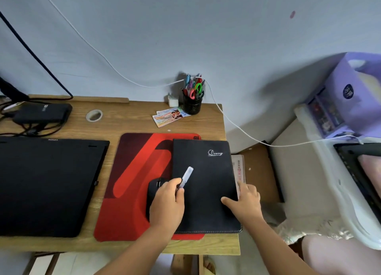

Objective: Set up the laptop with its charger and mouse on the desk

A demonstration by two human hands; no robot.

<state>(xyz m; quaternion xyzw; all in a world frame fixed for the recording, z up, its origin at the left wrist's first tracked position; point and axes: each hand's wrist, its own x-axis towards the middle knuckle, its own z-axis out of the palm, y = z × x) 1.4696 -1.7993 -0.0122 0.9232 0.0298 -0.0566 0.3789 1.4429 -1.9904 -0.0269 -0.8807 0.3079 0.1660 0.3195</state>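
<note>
Between the curled fingers [177, 183] of the left hand [167, 202] sits a pale capped pen [186, 177], pinched near its lower end; its long axis tilts up and to the right, the cap end pointing away from the person over a black diary [206, 184]. Under the same hand's palm lies one black mouse [153, 194], its wheel end pointing away from the person, its long axis running near to far on a red mouse pad [134, 184]. To the right of those fingers, the right hand [245, 200] presses flat on the diary's right edge, fingers straight and spread, thumb pointing left across the cover. The diary covers the right part of the mouse pad and reaches the bench's [115, 128] right edge.

Left of the fingers, well apart, one closed black laptop [47, 184] lies flat, its long side parallel to the bench's front edge. Beyond it, at the far left corner, one black charger brick [41, 113] rests among tangled black cables. A roll of tape [94, 115] lies just right of the brick. Far beyond the fingers stand one black pen holder [192, 103] with scissors and pens, a white plug adapter [172, 100] just beside it, and a few printed cards [169, 117] in front. A white cable [237, 126] hangs along the wall and runs off to the right.
</note>
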